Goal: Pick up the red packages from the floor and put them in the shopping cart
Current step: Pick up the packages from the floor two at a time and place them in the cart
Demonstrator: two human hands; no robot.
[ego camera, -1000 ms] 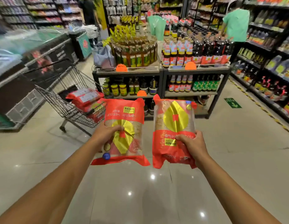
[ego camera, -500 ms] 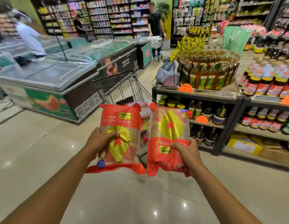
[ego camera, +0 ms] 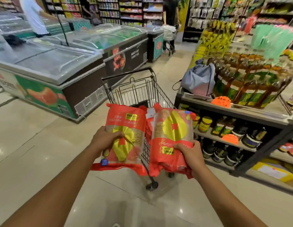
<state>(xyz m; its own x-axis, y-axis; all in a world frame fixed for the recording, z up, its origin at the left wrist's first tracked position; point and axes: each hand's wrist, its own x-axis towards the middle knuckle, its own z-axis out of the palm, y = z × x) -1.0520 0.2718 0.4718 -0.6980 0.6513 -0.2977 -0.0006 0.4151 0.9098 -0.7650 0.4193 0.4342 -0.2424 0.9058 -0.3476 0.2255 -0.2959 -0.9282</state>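
Note:
I hold two red packages with gold emblems up in front of me. My left hand (ego camera: 105, 140) grips the left red package (ego camera: 126, 122) at its left edge. My right hand (ego camera: 189, 154) grips the right red package (ego camera: 172, 128) near its lower right. Straight behind them stands the wire shopping cart (ego camera: 136, 89), its near end hidden by the packages. More red packages (ego camera: 149, 118) lie inside the cart, glimpsed through the gap between the two I hold.
Glass-topped chest freezers (ego camera: 57, 66) line the left. A shelf unit (ego camera: 237, 112) with bottles, jars and a grey-blue bag (ego camera: 199, 77) stands close on the right. A person in white (ego camera: 34, 15) stands far left; another person with a cart (ego camera: 170, 22) is at the back.
My view has swung left and come nearer to the cart, which moved from the left side to straight ahead. Both hands still hold their packages the same way.

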